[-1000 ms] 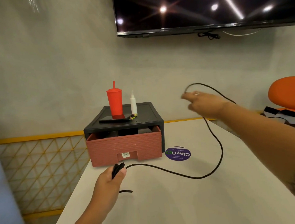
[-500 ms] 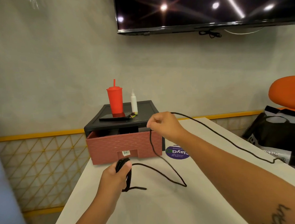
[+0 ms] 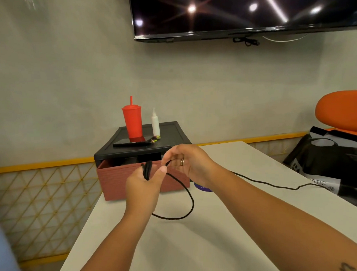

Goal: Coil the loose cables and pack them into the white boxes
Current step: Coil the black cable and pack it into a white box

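The left hand grips the gathered loops of the one thin black cable; the right hand pinches its next strand just beside. Its tail lies across the white table toward one black plastic bag and may snag there, loosening loops. No white box shows.

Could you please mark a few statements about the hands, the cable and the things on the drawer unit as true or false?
1. The left hand grips a bundle of coiled black cable. True.
2. The right hand lies flat on the table. False: it is raised and pinches the black cable close to the left hand.
3. The red cup stands on the black drawer unit. True.
4. The loose length of cable trails off to the left. False: it runs right, towards the black bag.
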